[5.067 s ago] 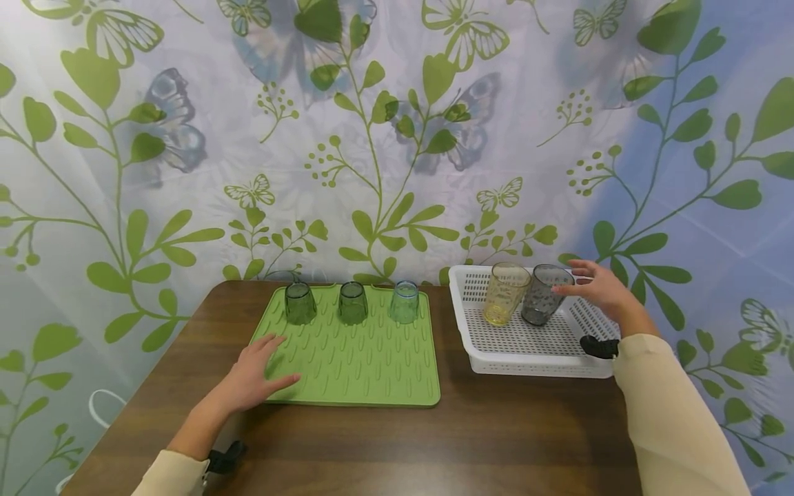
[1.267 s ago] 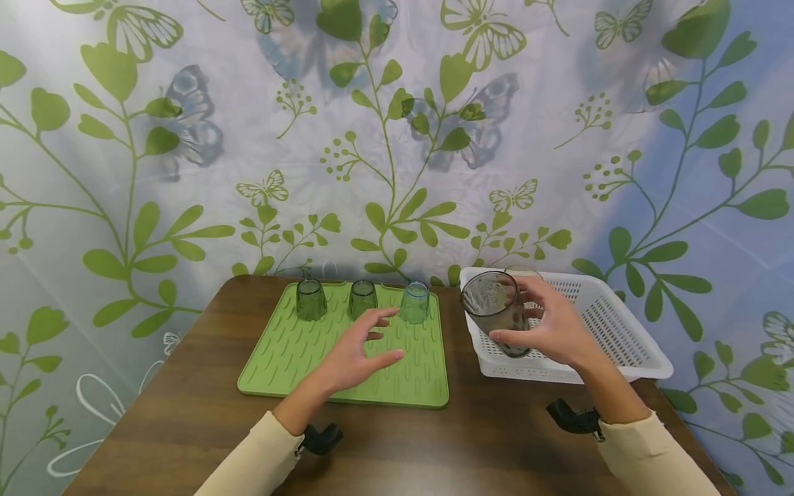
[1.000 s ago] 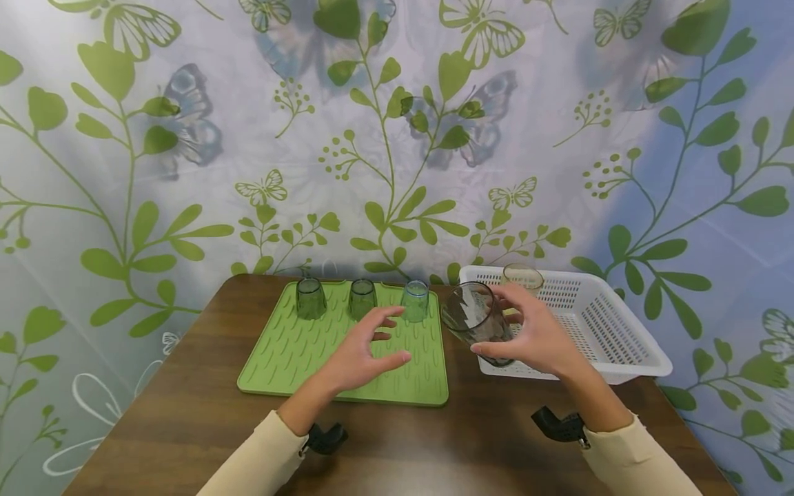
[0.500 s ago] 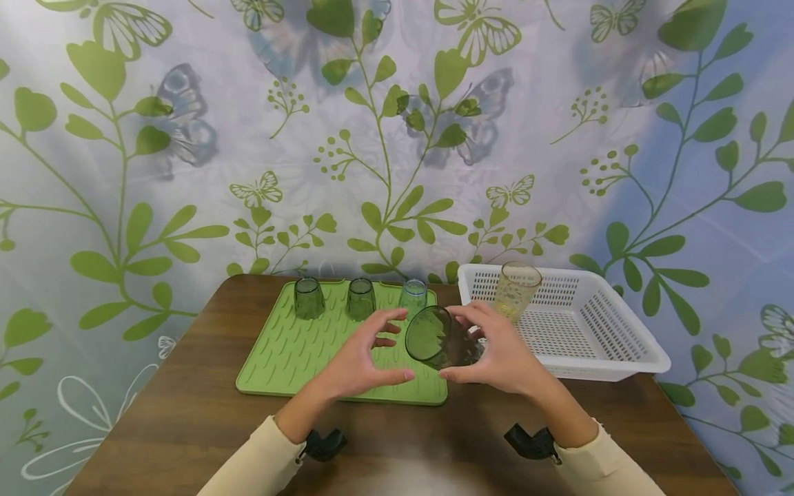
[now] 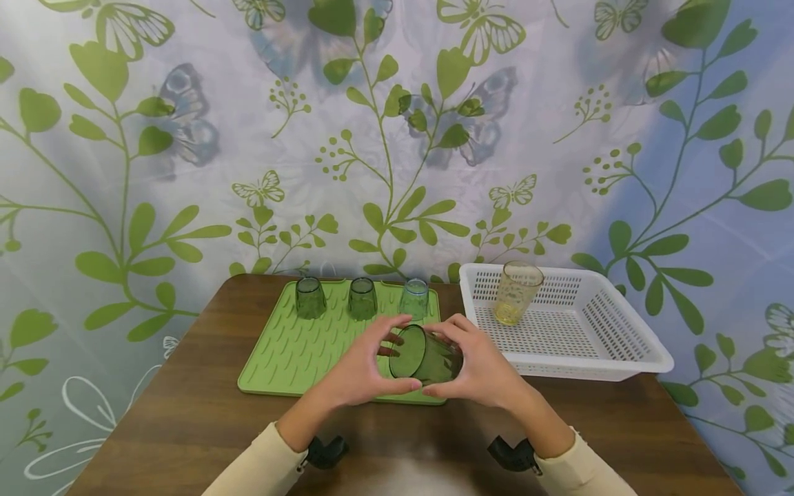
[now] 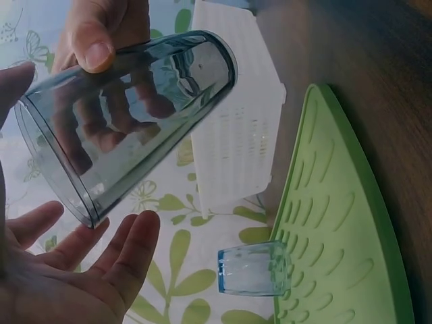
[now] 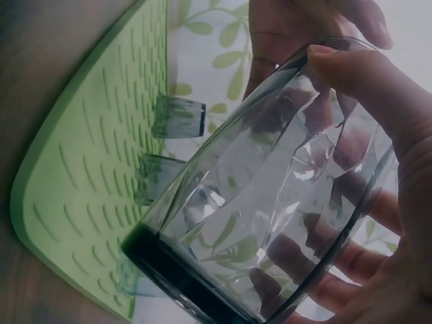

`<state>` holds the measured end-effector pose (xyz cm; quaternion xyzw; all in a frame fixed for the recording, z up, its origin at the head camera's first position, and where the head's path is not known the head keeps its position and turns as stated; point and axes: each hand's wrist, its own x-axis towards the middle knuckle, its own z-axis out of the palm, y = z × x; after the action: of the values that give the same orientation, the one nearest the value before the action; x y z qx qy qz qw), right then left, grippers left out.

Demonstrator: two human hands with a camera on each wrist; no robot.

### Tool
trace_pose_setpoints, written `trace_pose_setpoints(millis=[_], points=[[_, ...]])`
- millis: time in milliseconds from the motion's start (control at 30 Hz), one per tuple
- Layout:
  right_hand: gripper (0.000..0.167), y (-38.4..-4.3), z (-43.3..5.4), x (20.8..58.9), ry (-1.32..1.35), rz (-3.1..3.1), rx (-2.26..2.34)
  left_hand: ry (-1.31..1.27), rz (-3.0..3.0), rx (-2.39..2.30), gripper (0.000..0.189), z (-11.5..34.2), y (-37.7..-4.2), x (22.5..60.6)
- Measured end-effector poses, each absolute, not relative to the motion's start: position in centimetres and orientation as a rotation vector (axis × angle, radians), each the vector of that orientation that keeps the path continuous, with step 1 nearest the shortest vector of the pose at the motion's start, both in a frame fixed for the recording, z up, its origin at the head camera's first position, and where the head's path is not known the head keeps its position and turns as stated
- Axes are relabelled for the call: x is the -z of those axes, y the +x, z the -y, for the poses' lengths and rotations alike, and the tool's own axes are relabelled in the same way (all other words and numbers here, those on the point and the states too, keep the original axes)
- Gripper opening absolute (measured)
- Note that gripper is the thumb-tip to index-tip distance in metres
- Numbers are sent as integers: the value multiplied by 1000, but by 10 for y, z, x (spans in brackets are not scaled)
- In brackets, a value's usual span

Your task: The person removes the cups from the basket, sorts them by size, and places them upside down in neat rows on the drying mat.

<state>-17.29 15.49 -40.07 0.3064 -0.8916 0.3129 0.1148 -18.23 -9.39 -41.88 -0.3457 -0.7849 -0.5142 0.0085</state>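
A tall grey glass [image 5: 434,358] is tilted on its side above the green drying mat [image 5: 279,365], its mouth toward my left hand. My right hand [image 5: 484,362] grips it around the body; the thumb and curled fingers show through the glass in the right wrist view. My left hand [image 5: 362,362] is at the rim, thumb and fingers spread around the mouth. In the left wrist view its fingertips [image 6: 145,223] lie close to the rim; contact is hard to tell. Two dark small glasses [image 5: 310,298] [image 5: 362,298] and a bluish one [image 5: 414,300] stand upside down along the mat's back edge.
A white perforated basket [image 5: 595,365] sits on the right of the brown wooden table [image 5: 205,406], with a tall yellowish glass [image 5: 517,293] standing at its left. A patterned curtain [image 5: 397,138] hangs behind the table.
My right hand took the grey glass out of the basket and carried it left, tilting it over. My left hand moved right from the mat's left side to the glass's rim.
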Motion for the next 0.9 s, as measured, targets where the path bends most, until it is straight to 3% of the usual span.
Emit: trace_pose_setpoints(millis=[900], points=[[90,-173,-161,407,870,2601,-1026,-1100,2256,1727,78,103,-180,427]])
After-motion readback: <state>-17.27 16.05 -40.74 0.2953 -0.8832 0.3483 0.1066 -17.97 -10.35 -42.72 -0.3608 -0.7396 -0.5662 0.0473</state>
